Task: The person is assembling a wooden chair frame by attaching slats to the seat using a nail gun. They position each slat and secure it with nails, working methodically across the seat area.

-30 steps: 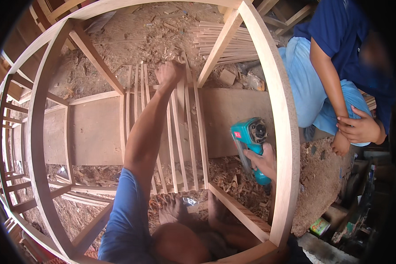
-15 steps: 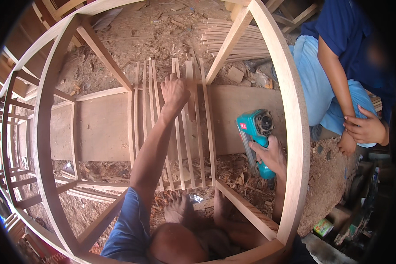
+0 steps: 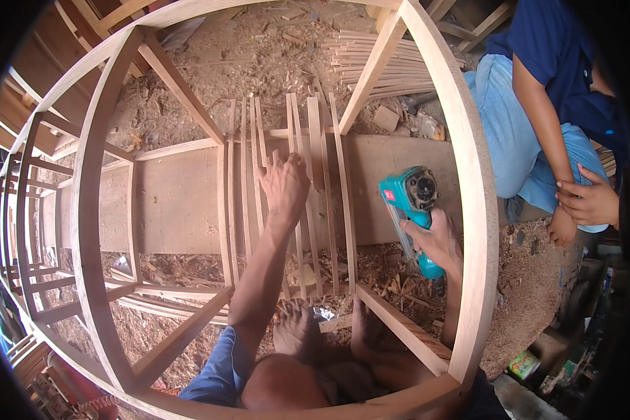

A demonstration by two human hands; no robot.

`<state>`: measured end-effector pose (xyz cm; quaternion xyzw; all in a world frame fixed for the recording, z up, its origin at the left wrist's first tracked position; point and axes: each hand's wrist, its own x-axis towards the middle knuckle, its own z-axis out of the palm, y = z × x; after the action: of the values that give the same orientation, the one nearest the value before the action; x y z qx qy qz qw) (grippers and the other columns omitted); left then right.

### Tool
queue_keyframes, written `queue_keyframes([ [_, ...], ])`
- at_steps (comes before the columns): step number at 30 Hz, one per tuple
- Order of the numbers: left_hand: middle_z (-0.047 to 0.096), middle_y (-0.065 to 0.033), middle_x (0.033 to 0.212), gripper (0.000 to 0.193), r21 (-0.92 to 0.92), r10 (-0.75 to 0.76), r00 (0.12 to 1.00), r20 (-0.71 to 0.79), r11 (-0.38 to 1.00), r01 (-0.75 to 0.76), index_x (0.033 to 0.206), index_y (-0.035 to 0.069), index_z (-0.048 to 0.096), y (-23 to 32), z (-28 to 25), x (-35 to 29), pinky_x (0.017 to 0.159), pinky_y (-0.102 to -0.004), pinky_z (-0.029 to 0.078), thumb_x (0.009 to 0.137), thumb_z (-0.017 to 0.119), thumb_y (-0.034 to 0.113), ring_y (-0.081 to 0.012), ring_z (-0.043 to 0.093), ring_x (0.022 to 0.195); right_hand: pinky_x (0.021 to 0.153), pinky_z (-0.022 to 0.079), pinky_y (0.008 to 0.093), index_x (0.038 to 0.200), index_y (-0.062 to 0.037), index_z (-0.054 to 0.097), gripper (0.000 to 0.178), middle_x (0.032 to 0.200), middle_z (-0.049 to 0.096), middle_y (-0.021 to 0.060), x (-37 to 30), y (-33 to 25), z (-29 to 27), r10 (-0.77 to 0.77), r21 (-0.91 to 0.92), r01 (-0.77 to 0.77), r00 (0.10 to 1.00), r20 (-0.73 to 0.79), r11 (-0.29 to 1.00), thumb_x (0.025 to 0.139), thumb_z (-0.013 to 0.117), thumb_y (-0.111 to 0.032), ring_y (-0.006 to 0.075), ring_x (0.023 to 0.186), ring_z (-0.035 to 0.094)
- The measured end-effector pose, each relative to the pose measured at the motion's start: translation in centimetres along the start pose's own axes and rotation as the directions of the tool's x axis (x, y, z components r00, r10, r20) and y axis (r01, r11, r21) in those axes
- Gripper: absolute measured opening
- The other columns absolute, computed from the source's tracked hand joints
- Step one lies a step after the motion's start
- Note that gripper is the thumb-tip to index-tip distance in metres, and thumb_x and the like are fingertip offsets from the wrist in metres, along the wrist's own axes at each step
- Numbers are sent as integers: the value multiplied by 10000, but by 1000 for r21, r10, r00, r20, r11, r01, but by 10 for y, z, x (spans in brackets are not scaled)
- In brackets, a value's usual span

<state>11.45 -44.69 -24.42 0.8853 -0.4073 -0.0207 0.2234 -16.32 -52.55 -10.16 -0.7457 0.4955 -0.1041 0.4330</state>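
Several thin wooden slats (image 3: 300, 238) run side by side inside a pale wooden frame (image 3: 474, 126), between its two crosswise rails. Over the middle of these slats lies my left hand (image 3: 285, 185), knuckles up, its fingers somewhat spread and bent; the palm side is hidden. Just right of it is a thicker wooden strip (image 3: 316, 133). My right hand (image 3: 437, 241) is wrapped around the handle of a teal nail gun (image 3: 407, 189). The tool is held right of the slats, apart from them, over a flat brown board (image 3: 371, 157).
A bundle of loose wooden strips (image 3: 385, 63) lies at the far right. A seated person in blue jeans (image 3: 500, 122) is close to the frame's right side, hands together. Wood shavings (image 3: 210, 84) cover the ground. A small green can (image 3: 523, 365) lies at the lower right.
My left hand has slid nearer along the slats, and its closed fingers have loosened and spread. The view has shifted slightly; the nail gun stays in my right hand.
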Motion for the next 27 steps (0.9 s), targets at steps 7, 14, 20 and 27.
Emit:
queue_keyframes([
  [7,570,-147,1125,253,-78,1,997,-83,997,-8,1094,152,744,19,-5,-15,935,-505,340,886,653,262,-334,493,1095,478,470,322,823,-2,645,240,574,589,62,6,-6,-1,-19,14,19,1000,24,1000,893,729,-216,145,489,587],
  [14,552,-136,1155,259,-99,3,999,-39,995,-6,1113,190,737,14,1,-17,935,-497,321,869,676,251,-335,465,1126,486,474,339,792,3,640,280,562,597,78,57,-27,10,-130,-199,143,988,77,969,892,712,-249,159,489,596],
  [20,545,-120,1172,283,-98,-3,999,-37,995,0,1142,203,731,15,4,-22,939,-503,321,867,665,212,-329,467,1128,507,505,363,737,8,622,267,557,603,86,125,-91,36,-77,-162,132,947,311,978,846,664,-233,165,487,600],
  [27,521,-100,1138,305,-119,7,998,-65,993,-15,1143,184,721,14,1,-23,932,-486,321,848,643,189,-311,458,1110,427,469,337,725,25,603,234,588,589,87,171,-108,74,-65,-106,108,936,345,988,826,662,-178,161,467,576],
])
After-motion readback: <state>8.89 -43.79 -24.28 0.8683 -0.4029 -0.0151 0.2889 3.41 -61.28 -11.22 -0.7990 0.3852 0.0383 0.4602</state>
